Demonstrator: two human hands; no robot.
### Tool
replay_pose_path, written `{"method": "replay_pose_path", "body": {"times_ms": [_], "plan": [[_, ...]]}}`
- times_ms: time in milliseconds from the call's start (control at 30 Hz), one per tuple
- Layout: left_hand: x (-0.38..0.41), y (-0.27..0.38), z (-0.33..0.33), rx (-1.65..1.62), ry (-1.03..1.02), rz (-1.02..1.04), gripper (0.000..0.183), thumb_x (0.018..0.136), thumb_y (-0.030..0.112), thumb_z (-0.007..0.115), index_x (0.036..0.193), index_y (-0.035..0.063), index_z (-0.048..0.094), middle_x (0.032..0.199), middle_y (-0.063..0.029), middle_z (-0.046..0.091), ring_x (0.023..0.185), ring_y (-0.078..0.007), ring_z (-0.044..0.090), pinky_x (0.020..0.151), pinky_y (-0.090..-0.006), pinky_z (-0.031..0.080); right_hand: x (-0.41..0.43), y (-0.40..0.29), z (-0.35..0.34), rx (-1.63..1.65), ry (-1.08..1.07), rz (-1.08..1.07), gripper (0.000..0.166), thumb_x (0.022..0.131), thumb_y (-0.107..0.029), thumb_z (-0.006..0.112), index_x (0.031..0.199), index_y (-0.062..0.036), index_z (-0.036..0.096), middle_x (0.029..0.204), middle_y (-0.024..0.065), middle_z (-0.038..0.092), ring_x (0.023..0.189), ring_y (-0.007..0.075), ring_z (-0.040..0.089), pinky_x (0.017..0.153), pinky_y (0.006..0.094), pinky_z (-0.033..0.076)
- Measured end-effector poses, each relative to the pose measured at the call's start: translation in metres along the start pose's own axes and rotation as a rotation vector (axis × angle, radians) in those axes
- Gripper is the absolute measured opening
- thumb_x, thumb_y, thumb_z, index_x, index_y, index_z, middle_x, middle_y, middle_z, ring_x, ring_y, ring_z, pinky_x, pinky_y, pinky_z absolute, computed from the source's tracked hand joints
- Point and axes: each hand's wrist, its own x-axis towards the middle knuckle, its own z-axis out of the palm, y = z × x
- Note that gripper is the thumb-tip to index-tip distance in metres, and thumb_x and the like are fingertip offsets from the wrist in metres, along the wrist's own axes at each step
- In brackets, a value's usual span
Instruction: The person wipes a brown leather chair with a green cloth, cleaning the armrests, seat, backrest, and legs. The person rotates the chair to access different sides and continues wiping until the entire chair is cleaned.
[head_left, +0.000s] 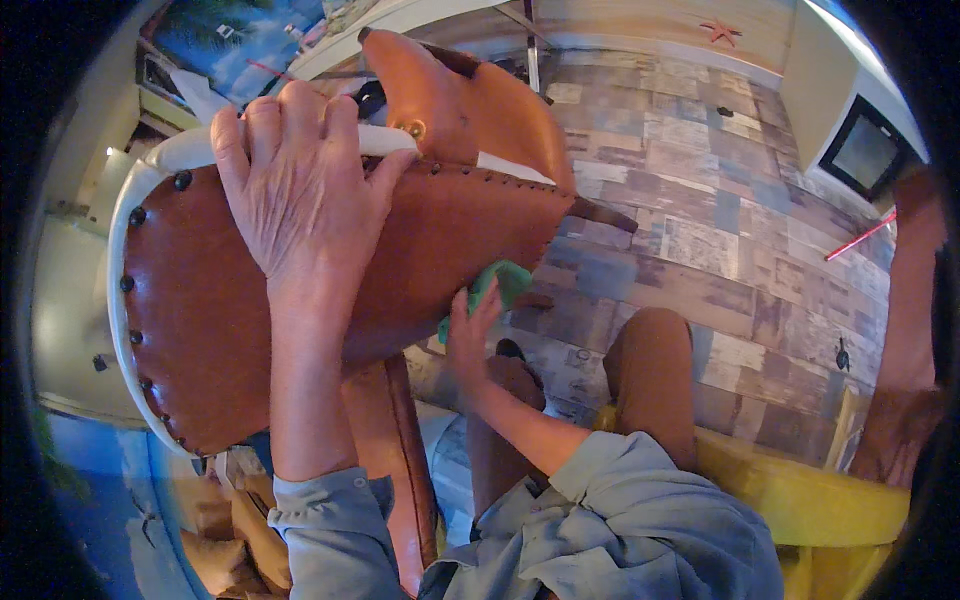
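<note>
A brown leather-covered chair (427, 225) with dark nail heads along its edges stands tilted before me. My left hand (304, 172) lies over its top, fingers bent across the white edge roll (165, 154) and thumb along the near side. The far sides of those fingers are hidden. Lower down, my right hand (472, 322) holds a green cloth (510, 283) against the lower edge of the brown panel; the hand is slightly blurred. Beyond my left hand rises a curved tan leather part (480, 105) with a brass-coloured stud (412, 131).
A yellow wooden seat (810, 495) is beside my legs. On the patchwork plank floor (705, 247) lie small dark objects (843, 354). A red rod (861, 236) stands out at right. Brown leather pieces (225, 555) lie lower left. A wooden chair leg (604, 214) juts towards the floor.
</note>
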Motion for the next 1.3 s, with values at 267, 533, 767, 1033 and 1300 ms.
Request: {"method": "replay_pose_path", "body": {"times_ms": [267,533,767,1033,1300], "plan": [[0.002,0.000,0.002,0.006,0.057,0.016,0.050,0.066,0.046,0.080,0.098,0.0089,0.069,0.103,-0.0053,0.057,0.105,-0.0245,0.051,0.109,-0.0461,0.027,0.102,0.094,-0.027,0.024,0.140,0.296,0.068,0.099,-0.039,0.050,0.152,-0.0032,0.025,0.145,0.0248,0.037,0.126,0.0370,0.044,0.108,0.0455,0.034],[-0.004,-0.001,0.004,-0.034,0.061,-0.001,0.051,0.065,0.045,0.081,0.098,0.0075,0.068,0.103,-0.0056,0.057,0.105,-0.0251,0.051,0.110,-0.0466,0.027,0.038,0.006,-0.006,0.028,0.064,0.056,0.059,0.100,-0.038,0.051,0.142,0.0003,0.037,0.130,0.0163,0.045,0.118,0.0298,0.048,0.103,0.0401,0.037],[0.003,0.005,-0.002,-0.059,0.021,-0.006,0.054,0.067,0.047,0.080,0.102,0.0078,0.068,0.110,-0.0083,0.057,0.110,-0.0278,0.051,0.110,-0.0471,0.027,0.161,-0.058,-0.030,0.131,0.165,0.008,0.047,0.101,-0.036,0.050,0.126,0.0034,0.047,0.123,0.0175,0.040,0.114,0.0293,0.044,0.103,0.0391,0.035],[0.002,0.003,-0.001,-0.045,0.002,-0.014,0.056,0.068,0.049,0.080,0.104,0.0083,0.068,0.109,-0.0093,0.057,0.111,-0.0294,0.051,0.110,-0.0480,0.027,0.034,-0.108,-0.018,-0.029,-0.177,-0.755,0.055,0.096,-0.017,0.055,0.145,0.0010,0.037,0.125,0.0199,0.040,0.117,0.0330,0.045,0.103,0.0401,0.037],[0.001,0.004,0.001,-0.045,0.007,-0.006,0.054,0.070,0.049,0.078,0.104,0.0080,0.068,0.108,-0.0102,0.056,0.112,-0.0301,0.050,0.111,-0.0497,0.027,0.126,-0.093,-0.032,-0.190,0.095,-0.508,0.041,0.096,-0.018,0.055,0.133,0.0002,0.049,0.116,0.0236,0.047,0.105,0.0411,0.051,0.095,0.0459,0.042]]}}
